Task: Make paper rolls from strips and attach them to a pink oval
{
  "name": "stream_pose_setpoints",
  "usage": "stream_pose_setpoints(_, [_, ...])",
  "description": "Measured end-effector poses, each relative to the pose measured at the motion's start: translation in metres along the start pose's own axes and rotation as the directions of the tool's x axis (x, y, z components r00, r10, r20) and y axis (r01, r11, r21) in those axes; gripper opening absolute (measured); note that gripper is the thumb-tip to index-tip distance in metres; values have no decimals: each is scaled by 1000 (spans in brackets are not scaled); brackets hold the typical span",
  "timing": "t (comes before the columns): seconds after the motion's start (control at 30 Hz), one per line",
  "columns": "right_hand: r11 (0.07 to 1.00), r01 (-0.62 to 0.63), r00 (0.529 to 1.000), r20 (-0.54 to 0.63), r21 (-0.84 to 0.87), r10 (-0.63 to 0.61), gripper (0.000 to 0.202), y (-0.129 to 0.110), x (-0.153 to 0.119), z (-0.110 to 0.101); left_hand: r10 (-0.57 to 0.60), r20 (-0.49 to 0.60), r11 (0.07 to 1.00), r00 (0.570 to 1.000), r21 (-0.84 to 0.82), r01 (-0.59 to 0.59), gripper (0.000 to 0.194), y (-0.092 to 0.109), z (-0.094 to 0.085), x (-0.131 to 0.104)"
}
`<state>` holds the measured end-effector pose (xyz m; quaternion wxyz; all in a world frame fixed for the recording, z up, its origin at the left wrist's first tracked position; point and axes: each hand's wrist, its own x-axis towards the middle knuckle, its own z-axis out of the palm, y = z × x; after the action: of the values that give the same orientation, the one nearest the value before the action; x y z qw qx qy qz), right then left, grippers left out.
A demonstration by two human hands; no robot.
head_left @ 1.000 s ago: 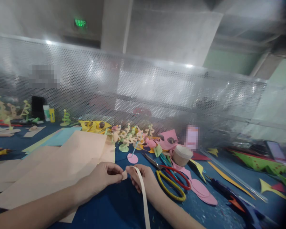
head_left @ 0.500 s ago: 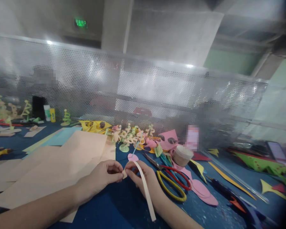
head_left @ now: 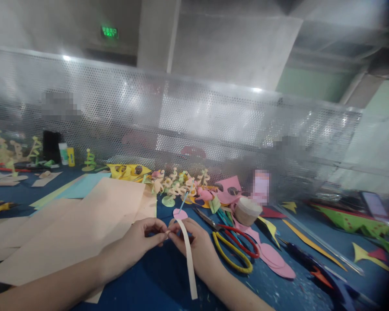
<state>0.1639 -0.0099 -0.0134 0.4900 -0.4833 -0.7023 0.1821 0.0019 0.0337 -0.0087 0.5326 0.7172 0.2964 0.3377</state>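
Note:
My left hand (head_left: 149, 231) and my right hand (head_left: 191, 237) meet over the blue table, fingertips pinched together. Between them is the small end of a cream paper strip (head_left: 188, 263), partly hidden by the fingers. The strip's long free part arches over my right fingers and hangs down in front of that hand. Just behind the fingertips stands a pink paper disc (head_left: 180, 214) with a thin blue stick (head_left: 183, 201) rising from it. Scissors (head_left: 235, 246) with red and yellow handles lie right of my right hand. Cream paper sheets (head_left: 94, 216) spread beside my left hand.
Several small curled-paper trees (head_left: 178, 183) crowd the table's back, by a perforated metal screen (head_left: 116, 103). To the right are a roll of tape (head_left: 248, 211), pink paper ovals (head_left: 274, 259) and a dark blue glue gun (head_left: 314, 263). Glue sticks (head_left: 63, 153) stand at the left back.
The strip's hanging part has swung left and now hangs straighter. Its pinched end shows less between my fingertips. Both hands stay in nearly the same place.

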Motion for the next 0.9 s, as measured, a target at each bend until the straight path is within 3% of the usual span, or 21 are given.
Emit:
stream_pose_setpoints(0.17, [999, -40, 999, 14, 27, 40, 6, 2, 1, 0, -19, -33, 999, 999, 25, 20, 14, -2, -1, 2])
stream_pose_setpoints(0.5, [934, -213, 971, 172, 285, 169, 17, 2, 4, -3, -113, -76, 984, 991, -150, 100, 15, 7, 3, 2])
stream_pose_setpoints(0.6, [905, -266, 961, 170, 334, 219, 19, 4, 4, -1, -112, -66, 979, 991, -178, 99, 13, 6, 2, 1])
stream_pose_setpoints(0.9, [811, -342, 940, 177, 474, 292, 31, 4, 6, 1, -106, -33, 994, 994, -3, 105, 23, 8, -4, 2])
